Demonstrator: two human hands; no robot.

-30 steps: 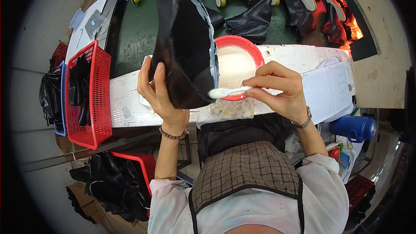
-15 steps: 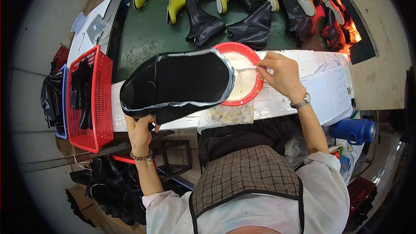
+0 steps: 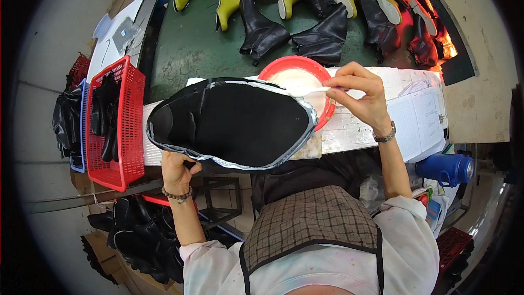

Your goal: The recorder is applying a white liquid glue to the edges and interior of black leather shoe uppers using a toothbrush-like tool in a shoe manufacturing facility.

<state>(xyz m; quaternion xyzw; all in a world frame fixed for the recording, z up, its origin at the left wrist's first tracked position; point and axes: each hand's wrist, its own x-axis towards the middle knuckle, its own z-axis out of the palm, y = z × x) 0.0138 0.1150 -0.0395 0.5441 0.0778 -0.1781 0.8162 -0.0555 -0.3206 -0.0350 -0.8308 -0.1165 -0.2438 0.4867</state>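
Note:
My left hand (image 3: 179, 172) is closed on a black boot (image 3: 240, 123), turned with its underside up. A whitish wet band runs around the edge of that underside. Between the thumb and fingers of my right hand (image 3: 360, 95) is a slim white brush (image 3: 316, 90). Its tip meets or nearly meets the coated edge at the right end of the boot; the exact contact is too small to tell. Behind the boot stands a red bowl (image 3: 289, 63) of creamy white liquid, partly covered by the boot and the brush.
Several black boot uppers (image 3: 262, 33) and yellow-green shoe forms (image 3: 226, 8) lie on the green surface (image 3: 185, 43), glowing orange at far right. A red basket (image 3: 131, 125) stands left. Papers (image 3: 412, 114) and a blue flask (image 3: 445, 169) are at right.
The boot has turned and shifted right and nearer to me, showing more of its underside. My right hand has brought the brush from over the bowl to the boot's edge.

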